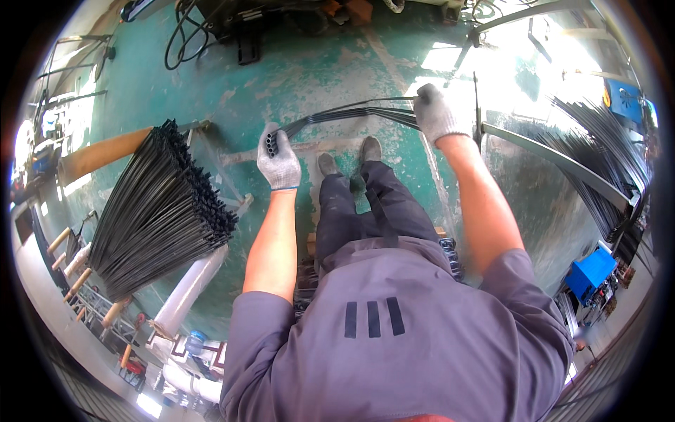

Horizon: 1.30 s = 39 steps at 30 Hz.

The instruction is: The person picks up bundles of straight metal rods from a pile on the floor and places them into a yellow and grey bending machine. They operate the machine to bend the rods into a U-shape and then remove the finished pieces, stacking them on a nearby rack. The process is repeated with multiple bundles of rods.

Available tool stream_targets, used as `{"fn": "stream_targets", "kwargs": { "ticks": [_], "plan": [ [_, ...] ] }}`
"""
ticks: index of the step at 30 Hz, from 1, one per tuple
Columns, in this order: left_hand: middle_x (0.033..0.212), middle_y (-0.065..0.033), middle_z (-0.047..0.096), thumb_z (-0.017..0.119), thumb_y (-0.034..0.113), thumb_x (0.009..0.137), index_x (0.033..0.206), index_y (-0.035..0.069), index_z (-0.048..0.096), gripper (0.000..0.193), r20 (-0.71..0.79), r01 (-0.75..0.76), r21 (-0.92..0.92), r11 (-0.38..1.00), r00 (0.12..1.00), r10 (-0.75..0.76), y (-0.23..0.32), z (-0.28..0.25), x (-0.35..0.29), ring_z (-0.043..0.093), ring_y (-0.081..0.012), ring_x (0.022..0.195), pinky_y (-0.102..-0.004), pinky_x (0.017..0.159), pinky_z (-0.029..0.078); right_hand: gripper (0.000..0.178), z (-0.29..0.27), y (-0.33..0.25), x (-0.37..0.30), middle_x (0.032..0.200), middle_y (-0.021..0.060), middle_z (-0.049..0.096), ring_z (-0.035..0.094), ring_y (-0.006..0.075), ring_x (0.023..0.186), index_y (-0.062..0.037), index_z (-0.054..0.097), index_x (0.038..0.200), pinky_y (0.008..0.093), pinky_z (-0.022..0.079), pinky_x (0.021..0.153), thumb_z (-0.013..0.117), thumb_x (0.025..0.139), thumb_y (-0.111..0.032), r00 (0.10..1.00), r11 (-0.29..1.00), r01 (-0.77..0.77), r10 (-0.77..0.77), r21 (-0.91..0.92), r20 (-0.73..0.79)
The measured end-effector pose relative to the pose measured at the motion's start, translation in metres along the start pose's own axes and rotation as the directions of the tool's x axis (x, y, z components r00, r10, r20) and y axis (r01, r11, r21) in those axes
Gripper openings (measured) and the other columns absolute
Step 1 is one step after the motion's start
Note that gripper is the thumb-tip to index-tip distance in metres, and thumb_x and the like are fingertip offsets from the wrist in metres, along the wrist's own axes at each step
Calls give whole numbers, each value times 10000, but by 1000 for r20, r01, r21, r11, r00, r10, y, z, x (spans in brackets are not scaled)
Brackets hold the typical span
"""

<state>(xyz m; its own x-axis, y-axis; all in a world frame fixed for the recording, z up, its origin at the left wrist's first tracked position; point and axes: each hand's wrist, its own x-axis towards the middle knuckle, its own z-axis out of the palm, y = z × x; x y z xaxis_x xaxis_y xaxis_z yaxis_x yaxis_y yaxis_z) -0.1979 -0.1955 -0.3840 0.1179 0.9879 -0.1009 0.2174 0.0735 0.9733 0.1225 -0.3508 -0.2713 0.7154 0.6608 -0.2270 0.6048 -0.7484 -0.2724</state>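
Both my hands wear grey work gloves and are raised in front of me. Several thin black tubes [351, 114] stretch between them, bowed slightly upward and fanned apart in the middle. My left hand [279, 163] is closed around one end of the bunch; dark round tube ends show between its fingers. Farther right and a little higher, my right hand [441, 116] is closed on the other end, whose tips the glove hides. A large stack of similar black tubes [151, 218] lies to my left, its bristling ends pointing toward me.
The stack rests on a stand with brown padded rollers [105, 156] and a white-wrapped roller [186, 295]. At right, more black rods [598, 155] lie by a metal rail [555, 165]. A blue bin [589, 273] stands lower right. Dark machinery with cables [246, 28] sits ahead on the green floor [281, 84].
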Motion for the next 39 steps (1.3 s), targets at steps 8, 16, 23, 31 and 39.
{"fn": "stream_targets", "kwargs": {
  "ticks": [8,16,23,31,39],
  "plan": [
    [1194,-97,755,669,-7,1041,1231,-40,719,199,-19,-73,-34,997,997,72,-5,1,0,711,-157,1073,-310,982,562,252,-30,-6,51,1046,194,776,734,409,990,-95,764,1142,485,574,889,632,1028,-278,895,903,416,-386,-105,224],
    [1194,-107,762,679,7,1039,1225,-46,723,198,-39,17,-60,998,999,-19,-5,-4,-8,716,-163,1083,-312,980,566,288,-9,38,97,967,180,779,745,409,935,-114,758,1104,503,574,829,657,1028,-373,950,947,312,-312,73,-11],
    [1183,-71,749,661,19,1060,1278,-33,703,228,-13,-115,74,991,993,116,-12,-8,-9,691,-126,1055,-293,968,550,295,-12,-7,84,940,181,774,747,393,924,-91,759,1074,483,575,810,705,1009,-374,937,915,343,-348,213,-11],
    [1157,-88,756,663,15,1053,1240,-28,724,201,8,-155,124,980,988,155,-5,-14,-14,703,-139,1038,-302,957,557,261,22,-70,86,833,127,765,738,373,751,-121,724,991,472,577,667,721,995,-382,812,806,570,-522,159,-262],
    [1149,-119,767,690,4,1033,1222,-36,728,197,-5,-205,141,968,978,208,-1,-12,-16,721,-172,1056,-325,955,569,262,63,-137,31,827,138,767,762,354,776,-132,697,988,479,593,688,717,985,-393,771,750,637,-626,178,-122]
  ]
}}
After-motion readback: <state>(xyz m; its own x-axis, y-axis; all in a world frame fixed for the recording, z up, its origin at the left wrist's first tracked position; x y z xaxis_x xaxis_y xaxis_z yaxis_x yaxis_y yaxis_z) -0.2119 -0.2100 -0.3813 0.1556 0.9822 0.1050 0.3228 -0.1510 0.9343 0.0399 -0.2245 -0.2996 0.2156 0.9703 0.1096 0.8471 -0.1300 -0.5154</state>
